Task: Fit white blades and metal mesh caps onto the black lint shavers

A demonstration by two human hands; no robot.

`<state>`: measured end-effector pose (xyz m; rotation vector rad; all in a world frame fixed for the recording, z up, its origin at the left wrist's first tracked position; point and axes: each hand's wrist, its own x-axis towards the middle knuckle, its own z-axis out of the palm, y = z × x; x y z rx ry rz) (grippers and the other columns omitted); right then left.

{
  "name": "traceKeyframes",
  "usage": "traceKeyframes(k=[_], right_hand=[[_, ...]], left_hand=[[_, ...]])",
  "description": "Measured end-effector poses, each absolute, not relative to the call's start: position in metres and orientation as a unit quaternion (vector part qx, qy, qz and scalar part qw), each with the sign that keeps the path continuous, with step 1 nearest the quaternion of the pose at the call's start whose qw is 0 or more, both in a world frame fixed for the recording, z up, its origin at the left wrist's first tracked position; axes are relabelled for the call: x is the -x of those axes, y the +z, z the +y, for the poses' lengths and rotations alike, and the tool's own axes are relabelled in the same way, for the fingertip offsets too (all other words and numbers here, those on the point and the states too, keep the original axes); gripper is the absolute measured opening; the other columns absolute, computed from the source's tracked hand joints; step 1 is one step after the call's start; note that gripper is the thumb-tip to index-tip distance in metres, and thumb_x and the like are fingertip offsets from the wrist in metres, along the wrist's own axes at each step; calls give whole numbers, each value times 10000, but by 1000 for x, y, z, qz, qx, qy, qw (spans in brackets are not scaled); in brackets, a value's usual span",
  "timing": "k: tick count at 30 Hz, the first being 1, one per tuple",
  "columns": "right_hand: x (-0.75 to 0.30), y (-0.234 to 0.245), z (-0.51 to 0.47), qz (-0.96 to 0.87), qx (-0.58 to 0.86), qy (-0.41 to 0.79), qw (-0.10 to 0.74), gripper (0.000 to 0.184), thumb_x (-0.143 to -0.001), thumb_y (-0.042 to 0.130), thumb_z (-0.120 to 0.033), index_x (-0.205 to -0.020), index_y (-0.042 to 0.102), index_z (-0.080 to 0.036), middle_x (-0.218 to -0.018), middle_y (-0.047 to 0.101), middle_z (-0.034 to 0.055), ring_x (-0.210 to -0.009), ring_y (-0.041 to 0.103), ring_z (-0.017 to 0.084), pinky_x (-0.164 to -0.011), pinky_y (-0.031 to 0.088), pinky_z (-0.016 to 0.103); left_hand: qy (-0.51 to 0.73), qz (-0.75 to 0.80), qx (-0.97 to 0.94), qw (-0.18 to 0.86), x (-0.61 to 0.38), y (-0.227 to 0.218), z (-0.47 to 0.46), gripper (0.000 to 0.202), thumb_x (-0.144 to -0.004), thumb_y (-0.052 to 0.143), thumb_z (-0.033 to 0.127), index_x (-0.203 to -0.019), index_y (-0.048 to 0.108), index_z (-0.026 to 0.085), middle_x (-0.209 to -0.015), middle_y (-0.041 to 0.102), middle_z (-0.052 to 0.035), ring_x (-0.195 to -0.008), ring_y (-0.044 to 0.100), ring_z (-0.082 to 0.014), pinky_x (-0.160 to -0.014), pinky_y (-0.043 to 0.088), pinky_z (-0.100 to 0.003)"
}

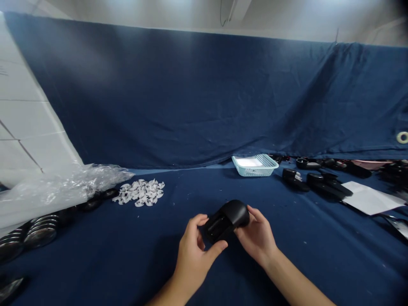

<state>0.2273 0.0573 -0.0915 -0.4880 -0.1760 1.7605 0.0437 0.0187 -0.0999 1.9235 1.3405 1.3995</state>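
Both my hands hold a black computer mouse (227, 220) above the blue cloth-covered table (287, 263). Its smooth domed shell faces right and its darker underside tilts toward me. My left hand (194, 255) grips the near left end with curled fingers and thumb. My right hand (256, 237) cups the domed end, its fingers along the far side.
A light blue plastic basket (255, 165) stands beyond my hands. White curled scraps (139, 192) lie to the left, near clear plastic wrap (60, 191) and dark round discs (41, 231). Black mouse-like parts (325, 185) and a white paper sheet (371, 197) lie right.
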Motion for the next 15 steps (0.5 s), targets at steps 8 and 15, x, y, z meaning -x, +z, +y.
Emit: traceKeyframes(k=[8,15], right_hand=[[-221,-92,52,-139,248,805,521,472,-854,575,-555,-989,679,-115,-698,678,41,-573,608,153,-555,487,250],[-217,-97,53,-200,254,851,414,711,-770,465,-765,-999,666,-123,-754,689,80,-642,657,202,-629,520,311]], left_hand=[[482,380,-778,130,-44,-101,13,791,-598,720,680,-1205,439,257,-936,569,-31,-537,516,-90,-497,500,-244],[457,306,-833,69,-48,-94,7,603,-765,623,630,-1194,439,248,-856,634,-20,-526,553,-112,-533,516,-271]])
